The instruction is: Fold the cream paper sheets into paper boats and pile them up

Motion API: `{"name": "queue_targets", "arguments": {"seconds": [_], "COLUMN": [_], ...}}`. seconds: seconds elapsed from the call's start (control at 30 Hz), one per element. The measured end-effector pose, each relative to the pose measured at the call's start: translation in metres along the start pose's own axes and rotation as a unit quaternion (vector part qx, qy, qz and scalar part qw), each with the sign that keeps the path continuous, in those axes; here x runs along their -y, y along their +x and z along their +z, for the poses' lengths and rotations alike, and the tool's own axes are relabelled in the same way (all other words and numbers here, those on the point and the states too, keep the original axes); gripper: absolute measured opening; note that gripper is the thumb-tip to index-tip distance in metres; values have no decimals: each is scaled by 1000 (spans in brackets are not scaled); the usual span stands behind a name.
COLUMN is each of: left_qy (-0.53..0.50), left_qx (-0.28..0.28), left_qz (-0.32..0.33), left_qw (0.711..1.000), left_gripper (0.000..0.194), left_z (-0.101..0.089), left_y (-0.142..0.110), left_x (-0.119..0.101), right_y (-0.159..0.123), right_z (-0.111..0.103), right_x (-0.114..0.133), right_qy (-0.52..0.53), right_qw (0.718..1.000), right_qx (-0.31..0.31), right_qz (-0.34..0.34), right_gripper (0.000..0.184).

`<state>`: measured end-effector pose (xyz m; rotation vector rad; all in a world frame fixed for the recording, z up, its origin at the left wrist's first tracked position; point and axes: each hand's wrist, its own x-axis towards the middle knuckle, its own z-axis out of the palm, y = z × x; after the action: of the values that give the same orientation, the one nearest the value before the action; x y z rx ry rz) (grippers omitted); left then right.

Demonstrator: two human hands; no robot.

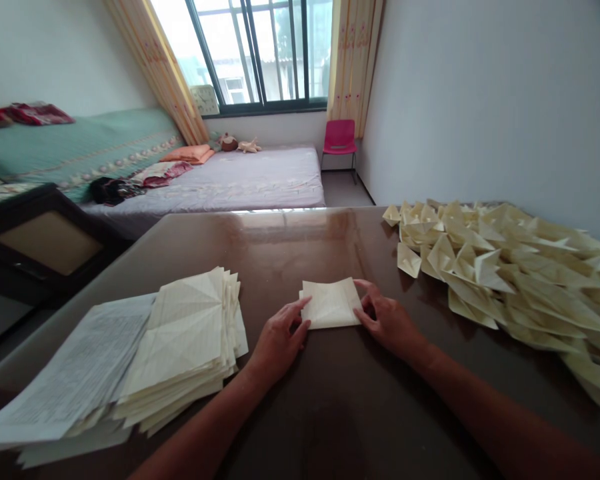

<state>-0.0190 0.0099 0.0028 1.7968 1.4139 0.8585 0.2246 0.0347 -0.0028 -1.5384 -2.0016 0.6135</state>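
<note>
A folded sheet of cream paper (331, 305) lies between my hands on the brown table, its layers showing at the left edge. My left hand (283, 333) pinches its left side between thumb and fingers. At the right edge, my right hand (384, 315) grips the same paper with thumb and forefinger. To the left is a stack of creased, lined cream sheets (180, 333). A large heap of folded paper boats (480, 260) covers the table's right side.
Printed white sheets (80, 367) lie partly under the cream stack at the left. The brown table (280, 247) has a glossy top. Beyond it are a bed (275, 177), a pink chair (339, 137) and a window. A dark cabinet (55, 233) stands at the left, a wall at the right.
</note>
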Motion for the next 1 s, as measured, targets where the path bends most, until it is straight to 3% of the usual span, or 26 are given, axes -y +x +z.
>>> {"name": "queue_targets", "arguments": {"seconds": [0.07, 0.13, 0.33, 0.7, 0.87, 0.93, 1.0], "left_qy": [61, 111, 221, 368, 367, 355, 345], "left_qx": [-3, -6, 16, 31, -22, 2, 35], "left_qz": [50, 77, 78, 83, 235, 286, 293], "left_qw": [997, 991, 972, 926, 900, 890, 891], "left_gripper": [27, 23, 25, 27, 30, 30, 34], "left_z": [-1, -1, 2, 4, 10, 15, 21], "left_y": [1, 0, -5, -4, -9, -12, -16], "left_x": [-1, -4, -12, -14, -16, -16, -16], "right_y": [-1, -2, -4, -6, -5, -5, -5], "right_z": [0, 0, 0, 0, -1, -2, -2], "right_x": [-1, 0, 3, 8, 9, 9, 9], "right_qy": [-11, -34, -91, -135, -141, -139, -134], "right_qw": [1000, 998, 992, 988, 987, 988, 988], "right_qx": [10, 22, 29, 48, 49, 49, 49], "right_qz": [-28, -56, -85, -55, -51, -51, -54], "right_gripper": [43, 29, 27, 23, 21, 21, 21]}}
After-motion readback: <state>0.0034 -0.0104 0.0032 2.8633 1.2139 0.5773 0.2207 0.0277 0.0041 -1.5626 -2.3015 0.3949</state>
